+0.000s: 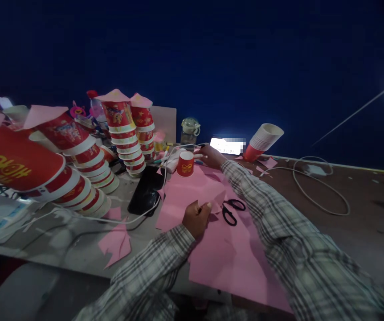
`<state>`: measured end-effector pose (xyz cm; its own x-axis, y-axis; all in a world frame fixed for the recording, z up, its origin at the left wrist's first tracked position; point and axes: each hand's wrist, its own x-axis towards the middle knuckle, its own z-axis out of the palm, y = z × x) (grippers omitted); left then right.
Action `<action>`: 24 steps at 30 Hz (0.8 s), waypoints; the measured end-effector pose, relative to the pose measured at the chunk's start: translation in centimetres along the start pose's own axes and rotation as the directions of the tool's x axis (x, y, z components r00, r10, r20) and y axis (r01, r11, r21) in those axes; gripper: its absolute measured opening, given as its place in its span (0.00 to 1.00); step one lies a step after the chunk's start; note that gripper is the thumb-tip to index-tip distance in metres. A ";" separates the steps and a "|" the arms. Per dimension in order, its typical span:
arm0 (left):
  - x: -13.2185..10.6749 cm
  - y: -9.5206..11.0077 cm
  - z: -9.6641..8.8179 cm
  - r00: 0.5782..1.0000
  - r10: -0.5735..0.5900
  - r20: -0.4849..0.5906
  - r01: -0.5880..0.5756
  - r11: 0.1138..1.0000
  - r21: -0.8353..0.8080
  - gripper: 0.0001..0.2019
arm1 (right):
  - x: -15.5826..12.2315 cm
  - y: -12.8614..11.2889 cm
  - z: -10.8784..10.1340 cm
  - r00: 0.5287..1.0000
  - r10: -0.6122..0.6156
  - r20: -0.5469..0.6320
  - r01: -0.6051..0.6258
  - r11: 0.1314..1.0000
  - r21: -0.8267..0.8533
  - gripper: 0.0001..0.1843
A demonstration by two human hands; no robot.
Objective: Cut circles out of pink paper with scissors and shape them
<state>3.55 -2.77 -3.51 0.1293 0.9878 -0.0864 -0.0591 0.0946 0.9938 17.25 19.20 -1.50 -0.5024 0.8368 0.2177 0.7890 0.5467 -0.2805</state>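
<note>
My left hand [196, 218] pinches a pink paper piece [216, 199] between thumb and fingers, held over larger pink sheets [228, 263]. Beyond it, my right hand [213, 157] reaches to the back of the table, beside thin white sticks and a white cable; its fingertips are too unclear to show a grip. A red paper cup [185, 164] with yellow print stands just left of that hand. Black-handled scissors [229, 216] lie on the pink paper to the right of my left hand, their blades hidden.
Leaning stacks of red and white cups [120, 133] with pink paper tops crowd the left. A black phone [147, 189] and pink scraps [116, 243] lie nearer. Along the back are a jar [189, 130], a lit screen [227, 146] and nested cups [263, 140]. A white cable [332, 191] loops right.
</note>
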 end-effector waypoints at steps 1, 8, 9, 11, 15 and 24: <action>0.0 0.0 0.0 1.000 -0.005 0.005 0.005 1.000 0.007 0.19 | -0.7 0.3 -0.4 0.999 0.033 -0.027 -0.033 0.999 0.007 0.17; 0.0 0.0 0.1 1.000 -0.028 -0.012 0.028 0.999 0.016 0.19 | -6.3 1.3 -2.4 0.929 0.324 -0.177 -0.188 0.828 0.528 0.12; 0.1 0.1 0.1 1.000 -0.026 -0.017 0.026 1.000 0.017 0.19 | -7.3 1.1 -2.6 0.920 0.346 -0.186 -0.172 0.782 0.600 0.11; 0.1 0.3 0.1 1.000 -0.024 -0.008 0.025 0.999 0.024 0.19 | -9.3 0.2 -3.2 0.891 0.398 -0.220 -0.128 0.682 0.720 0.11; 0.1 0.8 0.3 0.998 -0.051 0.021 0.051 0.999 -0.003 0.11 | -13.8 -2.3 -4.6 0.771 0.577 -0.271 0.070 0.346 0.936 0.12; 0.4 1.4 0.0 0.985 -0.105 0.136 0.100 0.994 0.038 0.14 | -19.8 -6.4 -3.4 0.698 0.704 0.135 0.113 -0.294 0.949 0.15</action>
<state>3.55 -2.28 -2.13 0.2686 0.9464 -0.1796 -0.0080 0.1887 0.9820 23.34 -0.93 -0.82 0.1571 0.9726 -0.1717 -0.6242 -0.0370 -0.7804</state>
